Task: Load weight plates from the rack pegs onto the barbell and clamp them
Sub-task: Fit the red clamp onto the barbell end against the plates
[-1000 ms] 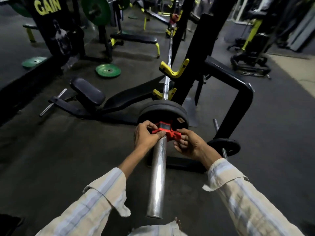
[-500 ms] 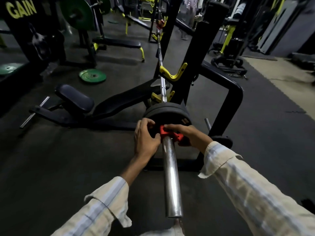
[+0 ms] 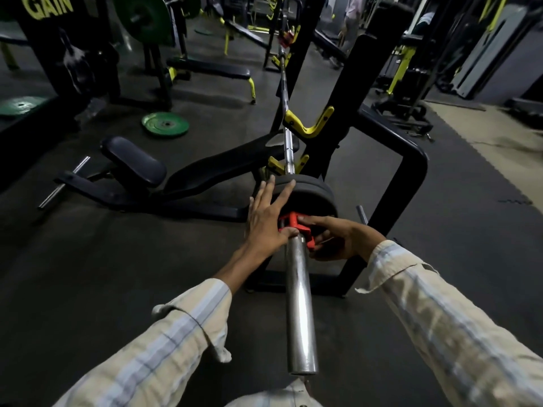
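The steel barbell sleeve (image 3: 299,306) points toward me from the rack. Two black weight plates (image 3: 316,192) sit on it against the collar. A red clamp (image 3: 293,223) sits on the sleeve right against the outer plate. My left hand (image 3: 266,221) lies flat on the plate's face with fingers spread straight and its thumb touching the clamp. My right hand (image 3: 338,237) grips the clamp from the right, fingers curled round its lever side.
The black rack upright with yellow hooks (image 3: 311,124) stands behind the plates, its frame (image 3: 411,171) to the right with a storage peg (image 3: 361,214). An incline bench (image 3: 205,168) lies left. A green plate (image 3: 165,124) lies on the floor. Another red clamp (image 3: 286,36) sits on the far end.
My left hand has opened from gripping the clamp and now lies flat against the plate. My right hand stays on the clamp. My view has shifted closer and lower.
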